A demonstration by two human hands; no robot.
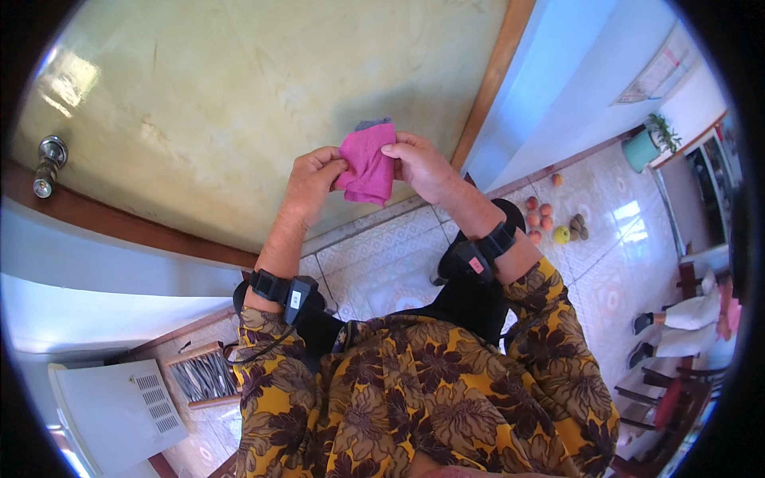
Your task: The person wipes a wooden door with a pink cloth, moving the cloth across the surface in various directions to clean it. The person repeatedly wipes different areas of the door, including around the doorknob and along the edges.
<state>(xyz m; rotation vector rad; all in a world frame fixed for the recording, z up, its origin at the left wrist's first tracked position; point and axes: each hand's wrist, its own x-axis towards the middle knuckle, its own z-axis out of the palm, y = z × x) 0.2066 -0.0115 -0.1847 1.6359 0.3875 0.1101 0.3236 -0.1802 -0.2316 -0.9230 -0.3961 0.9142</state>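
A folded pink cloth (369, 161) is held up in front of a pale yellowish door (269, 89). A dark grey-blue piece of fabric (373, 123) shows at its top edge. My left hand (314, 179) pinches the cloth's left side between thumb and fingers. On the opposite edge, my right hand (421, 161) grips it with the thumb in front; the fingers behind are partly hidden. Both forearms wear black strapped devices. At the door's left side there is a shiny metal door knob (49, 164), away from both hands.
Several peaches (541, 215), a yellow-green fruit (561, 235) and small brown fruits (578, 227) lie on the tiled floor at right. Beyond stands a potted plant (642, 146). A seated person (693, 319) is at far right. Lower left holds a white appliance (119, 412) and a wooden crate (203, 375).
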